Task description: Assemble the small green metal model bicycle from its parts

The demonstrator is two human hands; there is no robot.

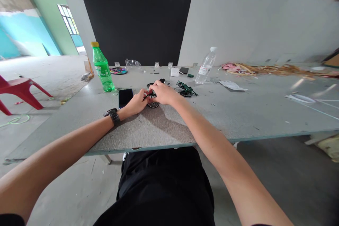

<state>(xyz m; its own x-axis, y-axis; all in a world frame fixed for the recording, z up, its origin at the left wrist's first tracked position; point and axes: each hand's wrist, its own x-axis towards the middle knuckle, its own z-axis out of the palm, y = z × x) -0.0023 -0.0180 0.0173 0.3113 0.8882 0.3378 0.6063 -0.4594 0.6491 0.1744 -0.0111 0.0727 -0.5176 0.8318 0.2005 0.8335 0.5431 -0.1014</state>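
Between my two hands is a small black model bicycle (153,105), its spoked wheel showing below my fingers on the table. My left hand (136,102), a black watch on its wrist, pinches a dark part of it from the left. From the right, my right hand (163,92) grips it with fingers curled over the top, hiding much of the frame. Just right of my right hand, a green model bicycle (186,89) lies on its side. A dark smartphone (125,97) lies flat beside my left hand.
A green bottle (102,69) stands at the left, a clear water bottle (206,66) at the back right. Behind my hands are a white case (174,72) and a colourful palette (118,71). Paper (232,85) and wood strips (280,70) lie rightward. A red chair (21,90) stands left.
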